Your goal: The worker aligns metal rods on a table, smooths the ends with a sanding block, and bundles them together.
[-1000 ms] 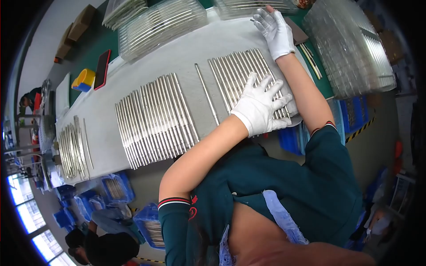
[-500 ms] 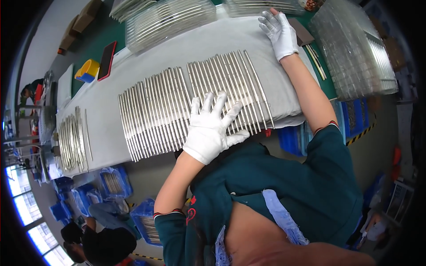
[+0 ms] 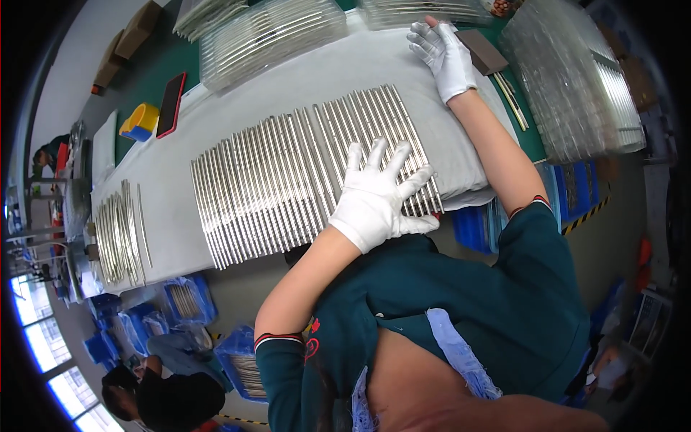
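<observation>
A row of shiny metal rods [image 3: 255, 187] lies side by side on a table covered with pale cloth. My left hand [image 3: 378, 194], in a white glove, rests palm down on the near part of the right-hand rods, fingers spread. My right hand [image 3: 444, 61], also white-gloved, is at the far right of the cloth, beside a brown block [image 3: 481, 52]. Its fingers are extended and a bare fingertip shows; I see nothing held in it. A smaller bunch of thin rods [image 3: 119, 234] lies at the table's left end.
Clear plastic trays of rods [image 3: 273, 43] stand along the back. Tall wrapped trays [image 3: 568, 86] are stacked at right. A red-edged phone [image 3: 171, 104] and a yellow-and-blue tape roll [image 3: 140, 122] lie at back left. Below left, a person [image 3: 176, 392] sits near blue bins [image 3: 241, 360].
My left hand has slid right across the rods, and the right-hand rods have bunched closer together. My right hand has shifted slightly left, fingers still extended.
</observation>
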Demonstrator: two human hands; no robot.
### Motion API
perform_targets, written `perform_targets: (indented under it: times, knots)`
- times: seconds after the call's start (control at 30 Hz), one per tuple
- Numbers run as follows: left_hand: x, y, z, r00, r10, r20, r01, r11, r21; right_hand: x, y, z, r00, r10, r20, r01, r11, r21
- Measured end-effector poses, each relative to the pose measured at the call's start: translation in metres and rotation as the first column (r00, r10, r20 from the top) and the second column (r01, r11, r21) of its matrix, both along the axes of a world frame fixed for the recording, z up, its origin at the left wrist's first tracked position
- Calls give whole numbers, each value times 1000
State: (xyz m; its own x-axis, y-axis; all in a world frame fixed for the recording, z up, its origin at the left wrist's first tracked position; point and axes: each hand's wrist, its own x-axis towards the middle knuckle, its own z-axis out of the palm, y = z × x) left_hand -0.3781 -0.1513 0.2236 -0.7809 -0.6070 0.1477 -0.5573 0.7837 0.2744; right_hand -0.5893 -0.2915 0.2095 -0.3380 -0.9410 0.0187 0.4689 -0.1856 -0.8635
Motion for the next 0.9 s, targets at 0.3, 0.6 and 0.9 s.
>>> perform_targets:
  times: [0.3,0.6,0.9]
  knots:
    - [52,-11,17,983,183,-6,-182,970,-163,2,3,-6,999,38,-34,-38,999,6]
    - [87,-2,-8,880,466,96,-434,869,-240,-5,-6,-13,996,92,8,-91,995,-41]
    - [119,-8,12,-279,710,-646,443,692,569,-5,-5,-4,881,213,423,-174,976,-130]
